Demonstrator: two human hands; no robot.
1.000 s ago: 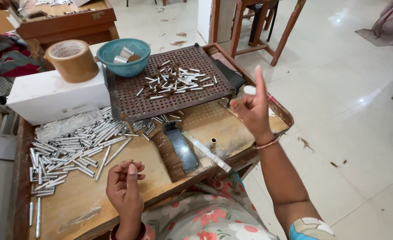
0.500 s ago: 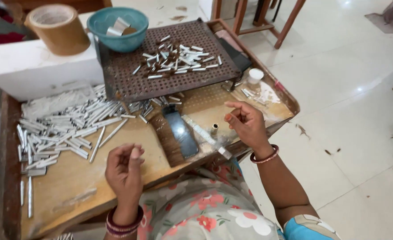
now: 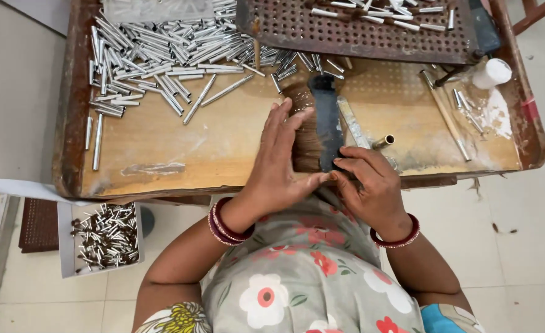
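Left hand (image 3: 283,161): laid flat, fingers spread, palm down at the near edge of your tray (image 3: 69,123). The fingertips rest on the brown pad (image 3: 303,139) beside the dark strip (image 3: 325,123), probably to steady the work. It grasps nothing.

Right hand (image 3: 368,185): curled at the near edge, just right of the left, thumbs almost meeting. The fingertips press together over something small at the near end of the strip; what they pinch is hidden, so you cannot tell what it is.

Dark strip: lies lengthwise at mid-tray, running from the near edge toward the far side, within reach of both hands.

Tubes (image 3: 155,58): loose silver heap at the far left corner, a few strays along the left edge.

Perforated plate (image 3: 346,28): across the far right, more short tubes scattered on it.

Brass tube (image 3: 383,142): single piece just beyond your right fingers.

Flat blade (image 3: 351,123): right of the strip, touching or nearly so.

Stick (image 3: 446,117): toward the right edge, near the white powder (image 3: 491,114) and a small white pot (image 3: 491,73) at the far right corner.

Box (image 3: 103,237): on the floor below the tray's left corner, holding dark, short pieces.
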